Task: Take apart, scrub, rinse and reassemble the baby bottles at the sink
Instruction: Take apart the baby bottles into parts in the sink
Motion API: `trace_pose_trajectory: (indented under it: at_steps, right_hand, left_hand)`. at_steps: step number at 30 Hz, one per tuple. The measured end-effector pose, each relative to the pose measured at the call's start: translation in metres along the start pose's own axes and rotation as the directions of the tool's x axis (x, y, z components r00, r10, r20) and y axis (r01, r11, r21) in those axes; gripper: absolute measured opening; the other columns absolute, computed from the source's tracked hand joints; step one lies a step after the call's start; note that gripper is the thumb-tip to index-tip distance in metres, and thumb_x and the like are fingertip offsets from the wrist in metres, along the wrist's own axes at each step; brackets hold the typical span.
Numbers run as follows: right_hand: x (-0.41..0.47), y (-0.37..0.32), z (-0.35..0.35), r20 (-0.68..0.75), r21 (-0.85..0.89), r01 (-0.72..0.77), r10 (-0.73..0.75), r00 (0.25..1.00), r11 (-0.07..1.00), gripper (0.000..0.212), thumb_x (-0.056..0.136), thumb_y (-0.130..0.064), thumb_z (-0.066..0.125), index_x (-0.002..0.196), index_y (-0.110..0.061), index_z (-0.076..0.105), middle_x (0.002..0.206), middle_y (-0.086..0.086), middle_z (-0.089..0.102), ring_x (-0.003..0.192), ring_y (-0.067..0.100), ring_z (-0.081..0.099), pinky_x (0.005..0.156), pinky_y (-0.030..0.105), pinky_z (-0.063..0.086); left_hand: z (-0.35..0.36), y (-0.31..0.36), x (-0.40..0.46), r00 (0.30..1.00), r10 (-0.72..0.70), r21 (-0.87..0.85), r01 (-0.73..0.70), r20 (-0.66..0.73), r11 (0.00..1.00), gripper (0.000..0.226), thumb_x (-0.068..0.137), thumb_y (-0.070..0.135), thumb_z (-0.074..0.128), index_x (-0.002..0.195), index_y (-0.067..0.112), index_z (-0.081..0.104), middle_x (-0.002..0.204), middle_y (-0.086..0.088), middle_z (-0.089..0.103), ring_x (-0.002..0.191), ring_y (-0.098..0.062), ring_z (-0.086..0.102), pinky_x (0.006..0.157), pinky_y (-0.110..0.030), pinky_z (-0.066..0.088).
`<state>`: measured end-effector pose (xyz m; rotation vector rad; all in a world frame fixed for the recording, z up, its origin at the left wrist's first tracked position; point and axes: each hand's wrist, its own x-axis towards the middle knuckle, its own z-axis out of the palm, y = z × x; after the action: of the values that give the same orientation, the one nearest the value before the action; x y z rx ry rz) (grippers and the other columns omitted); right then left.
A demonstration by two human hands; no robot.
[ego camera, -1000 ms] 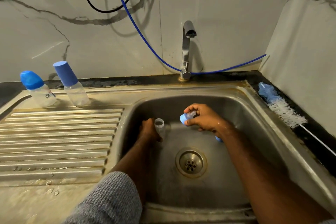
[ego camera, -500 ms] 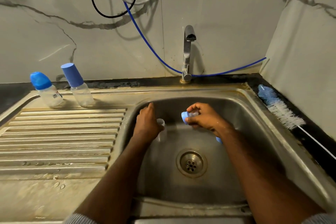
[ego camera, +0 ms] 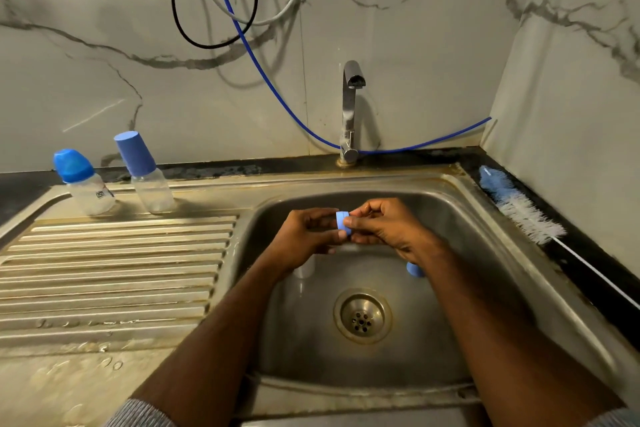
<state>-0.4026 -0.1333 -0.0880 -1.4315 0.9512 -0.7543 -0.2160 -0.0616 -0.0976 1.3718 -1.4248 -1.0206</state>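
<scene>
Sink [ego camera: 512,253], steel, with ribbed drainboard [ego camera: 117,270] to its left and drain [ego camera: 362,315] in the basin floor.

Collar [ego camera: 342,219], blue ring, was held above the basin between both hands. Left hand [ego camera: 304,236] pinched the collar from the left, fingers curled round it. Right hand [ego camera: 388,225] pinched it from the right, fingers curled; whether a teat sat in the collar could not be told, as the fingers covered that side.

Bottle [ego camera: 304,269], clear and open, stood on the basin floor under the left wrist, mostly hidden. Blue piece [ego camera: 414,270] lay on the basin floor under the right wrist; its kind could not be told.

Capped bottle [ego camera: 85,182], round blue cap, stood at the back of the drainboard. Second capped bottle [ego camera: 145,173], tall blue cap, stood just beside it to the right, apart from it.

Brush [ego camera: 519,210], blue and white bristles, lay on the dark counter right of the sink, wire handle pointing toward the near edge.

Tap [ego camera: 349,111] stood behind the basin, no water running. Blue hose [ego camera: 270,87] ran down the marble wall behind the tap.
</scene>
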Motion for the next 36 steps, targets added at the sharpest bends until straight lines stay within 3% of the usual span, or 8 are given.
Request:
trace_pose_trajectory:
  at_steps: [3,8,11,15,25,31,36]
  right_hand:
    - [0.003,0.000,0.002,0.026,0.009,0.004,-0.005,1.000,1.000,0.023,0.083,-0.010,0.079,0.102,-0.001,0.072,0.093,0.015,0.076,0.085,0.026,0.076,0.077,0.036,0.063]
    - [0.008,0.001,-0.004,0.098,0.035,0.006,-0.009,0.995,0.999,0.023,0.087,-0.003,0.072,0.108,-0.011,0.074,0.100,0.012,0.077,0.092,0.026,0.074,0.082,0.035,0.062]
    - [0.009,0.001,-0.003,0.056,-0.006,0.067,-0.067,0.996,0.998,0.023,0.084,0.002,0.073,0.102,-0.012,0.075,0.097,0.011,0.077,0.094,0.028,0.074,0.078,0.032,0.062]
    - [0.005,-0.010,-0.003,0.023,-0.079,0.146,-0.145,0.989,0.986,0.024,0.081,0.002,0.077,0.103,-0.007,0.074,0.095,0.010,0.077,0.089,0.026,0.075,0.078,0.032,0.062]
    - [0.003,-0.022,0.002,-0.054,-0.254,0.206,-0.227,0.972,0.945,0.015,0.080,0.000,0.078,0.091,-0.009,0.075,0.083,0.007,0.076,0.071,0.019,0.073,0.068,0.026,0.059]
    - [0.010,-0.022,0.011,-0.155,-0.287,0.248,-0.301,0.941,0.925,0.021,0.076,0.006,0.077,0.075,-0.015,0.074,0.070,0.007,0.072,0.058,0.020,0.067,0.062,0.032,0.057]
    - [0.008,-0.026,0.011,-0.045,-0.359,0.231,-0.264,0.964,0.904,0.019,0.080,0.003,0.077,0.078,-0.015,0.072,0.080,0.008,0.074,0.069,0.020,0.073,0.069,0.028,0.061]
  left_hand:
    - [-0.001,0.002,0.001,1.000,0.003,-0.019,-0.004,-0.020,1.000,0.048,0.087,0.009,0.076,0.133,0.008,0.062,0.109,-0.008,0.075,0.097,-0.022,0.074,0.077,-0.029,0.061]
    - [-0.004,-0.001,0.003,0.997,0.003,-0.069,-0.008,-0.083,0.998,0.043,0.086,0.006,0.077,0.128,0.008,0.066,0.109,-0.007,0.076,0.101,-0.018,0.074,0.085,-0.032,0.061]
    - [-0.004,0.000,0.004,0.997,0.009,-0.077,-0.015,-0.072,0.997,0.042,0.087,0.007,0.075,0.128,0.008,0.066,0.110,-0.006,0.075,0.100,-0.016,0.074,0.085,-0.029,0.061]
    - [-0.007,0.001,0.005,0.998,-0.035,-0.213,0.025,-0.043,0.977,0.040,0.090,0.006,0.071,0.129,0.006,0.064,0.109,-0.011,0.076,0.101,-0.023,0.074,0.088,-0.034,0.061]
    - [-0.005,0.004,0.008,0.999,-0.025,-0.313,0.016,-0.026,0.950,0.039,0.087,0.004,0.072,0.126,0.006,0.066,0.106,-0.010,0.077,0.100,-0.023,0.074,0.088,-0.033,0.061]
    - [0.001,0.006,0.011,0.998,0.007,-0.322,-0.025,-0.057,0.946,0.037,0.088,0.004,0.073,0.125,0.004,0.067,0.103,-0.010,0.078,0.097,-0.023,0.075,0.087,-0.033,0.061]
    - [-0.007,0.000,0.009,0.999,-0.023,-0.334,0.008,-0.040,0.942,0.038,0.088,0.006,0.071,0.126,0.003,0.066,0.103,-0.010,0.078,0.097,-0.022,0.075,0.082,-0.028,0.061]
